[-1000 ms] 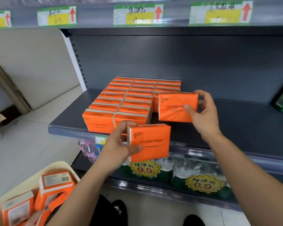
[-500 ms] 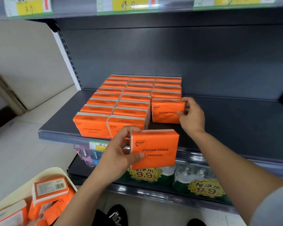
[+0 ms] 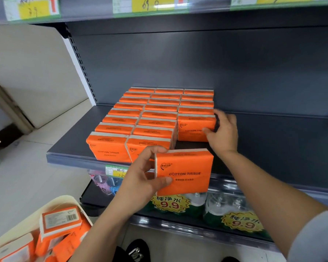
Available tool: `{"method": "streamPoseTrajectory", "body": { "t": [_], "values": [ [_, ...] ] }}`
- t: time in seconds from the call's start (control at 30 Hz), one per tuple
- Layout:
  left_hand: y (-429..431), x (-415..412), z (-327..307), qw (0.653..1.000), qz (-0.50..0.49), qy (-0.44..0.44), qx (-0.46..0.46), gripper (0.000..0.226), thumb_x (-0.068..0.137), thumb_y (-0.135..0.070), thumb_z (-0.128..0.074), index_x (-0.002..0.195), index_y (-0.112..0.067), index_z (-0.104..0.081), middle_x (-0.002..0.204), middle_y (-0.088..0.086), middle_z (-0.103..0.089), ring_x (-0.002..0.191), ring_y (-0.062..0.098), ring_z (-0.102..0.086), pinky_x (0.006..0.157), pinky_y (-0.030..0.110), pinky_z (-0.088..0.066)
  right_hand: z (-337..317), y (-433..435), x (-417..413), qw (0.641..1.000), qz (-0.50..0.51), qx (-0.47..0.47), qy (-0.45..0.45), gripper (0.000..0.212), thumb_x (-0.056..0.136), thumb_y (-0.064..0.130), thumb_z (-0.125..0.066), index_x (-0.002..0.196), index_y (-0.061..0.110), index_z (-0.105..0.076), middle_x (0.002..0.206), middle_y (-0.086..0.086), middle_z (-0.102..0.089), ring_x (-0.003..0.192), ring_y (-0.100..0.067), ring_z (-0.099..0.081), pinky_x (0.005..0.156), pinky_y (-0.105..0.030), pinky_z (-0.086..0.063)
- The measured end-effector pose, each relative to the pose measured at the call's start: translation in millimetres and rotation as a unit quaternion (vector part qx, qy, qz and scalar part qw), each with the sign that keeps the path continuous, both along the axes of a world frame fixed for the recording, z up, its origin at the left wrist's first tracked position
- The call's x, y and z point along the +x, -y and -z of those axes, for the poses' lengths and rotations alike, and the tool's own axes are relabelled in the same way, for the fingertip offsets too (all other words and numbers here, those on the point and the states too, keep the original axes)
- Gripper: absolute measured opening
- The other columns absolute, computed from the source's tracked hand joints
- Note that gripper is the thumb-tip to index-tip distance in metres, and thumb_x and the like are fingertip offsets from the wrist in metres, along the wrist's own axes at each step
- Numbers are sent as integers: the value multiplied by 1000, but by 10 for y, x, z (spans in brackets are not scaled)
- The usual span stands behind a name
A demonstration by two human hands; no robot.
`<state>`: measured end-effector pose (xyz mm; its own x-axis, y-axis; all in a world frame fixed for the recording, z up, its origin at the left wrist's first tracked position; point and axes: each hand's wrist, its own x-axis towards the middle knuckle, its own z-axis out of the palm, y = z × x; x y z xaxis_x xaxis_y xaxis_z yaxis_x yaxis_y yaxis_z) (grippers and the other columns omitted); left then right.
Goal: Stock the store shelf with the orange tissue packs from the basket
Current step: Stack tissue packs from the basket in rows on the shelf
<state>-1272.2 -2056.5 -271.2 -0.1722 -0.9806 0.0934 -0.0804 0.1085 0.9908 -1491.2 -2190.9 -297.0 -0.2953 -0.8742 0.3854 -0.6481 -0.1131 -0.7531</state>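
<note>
Resting on shelf now: rightmost pack

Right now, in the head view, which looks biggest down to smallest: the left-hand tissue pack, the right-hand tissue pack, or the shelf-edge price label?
1. Left-hand tissue pack
2. Right-hand tissue pack
3. Shelf-edge price label
The two packs look like identical goods; the first is just nearer the camera.

Retail shop, dark metal shelf, yellow price tags, 9.9 promo stickers on bottled water

"COTTON TISSUE" on orange packs; "9.9" on water stickers
</note>
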Motion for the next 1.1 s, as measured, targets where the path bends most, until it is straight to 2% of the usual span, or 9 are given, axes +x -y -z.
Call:
{"method": "streamPoseTrajectory", "body": {
  "t": [0.1, 0.2, 0.33, 0.4, 0.47, 0.57, 0.67, 0.93, 1.1],
  "values": [
    [14, -20, -25, 1000, 0, -23, -5, 49, 67, -5, -74, 102, -35, -57, 103, 7, -65, 98, 19, -63, 72, 30, -55, -198, -238, 34, 994, -22, -70, 77, 29, 84, 24, -72, 112, 21, -64, 107, -1, -57, 90, -12, -56, 76, -28, -46],
    [27, -50, -62, 999, -16, -36, -15, 53, 73, 8, -74, 106, -27, -54, 94, -7, -69, 90, 13, -66, 70, 28, -56, -492, -591, 20, 947, -214, 5, 239, 21, 80, 37, -70, 82, 16, -70, 79, 3, -67, 71, -4, -59, 65, -19, -44],
    [56, -105, -147, 998, -46, -45, -24, 55, 77, 14, -67, 109, -29, -54, 99, -6, -68, 90, 10, -66, 69, 30, -56, -599, -873, -105, 910, -373, 75, 168, 26, 73, 20, -82, 95, 23, -68, 94, 1, -69, 87, -15, -63, 73, -21, -51],
    [73, -152, -182, 998, -44, -23, -37, 59, 81, 10, -66, 117, -34, -52, 112, 0, -63, 98, 10, -64, 74, 26, -56, -594, -883, -145, 923, -350, 73, 141, 34, 73, 7, -81, 99, 22, -65, 100, -5, -68, 91, -20, -64, 75, -22, -52],
    [123, -162, -179, 985, -70, 107, -113, 63, 85, -4, -67, 134, -37, -44, 129, -9, -54, 117, 5, -51, 93, 20, -47, -586, -854, -186, 934, -321, 57, 147, 35, 73, 2, -79, 99, 21, -65, 99, -3, -68, 91, -17, -63, 75, -20, -51],
    [279, -124, -120, 865, -133, 391, -286, 64, 84, -25, -70, 142, -18, -43, 142, -3, -44, 135, 14, -35, 115, 32, -23, -560, -780, -293, 949, -266, 48, 161, 36, 74, 3, -78, 102, 22, -66, 103, -3, -69, 95, -17, -64, 79, -25, -52],
    [385, -104, -5, 791, -129, 531, -273, 67, 85, -34, -68, 142, -12, -43, 148, 7, -41, 142, 24, -29, 116, 47, -5, -487, -705, -386, 958, -226, 52, 165, 35, 75, 4, -78, 101, 24, -66, 104, -3, -69, 95, -16, -64, 80, -27, -52],
    [472, -81, 176, 756, -131, 576, -282, 56, 78, -18, -74, 131, -13, -56, 138, 8, -54, 130, 28, -49, 105, 58, -32, -101, -405, -407, 981, -126, 77, 128, 34, 78, 6, -76, 104, 24, -64, 101, 2, -65, 91, -8, -59, 74, -16, -45],
    [484, -79, 178, 759, -130, 572, -283, 56, 77, -16, -73, 131, -13, -57, 138, 6, -54, 130, 26, -48, 106, 56, -32, -14, -195, -307, 990, -113, 56, 71, 42, 79, 8, -76, 116, 22, -65, 113, -1, -61, 104, -16, -59, 92, -31, -50]
  ]
}}
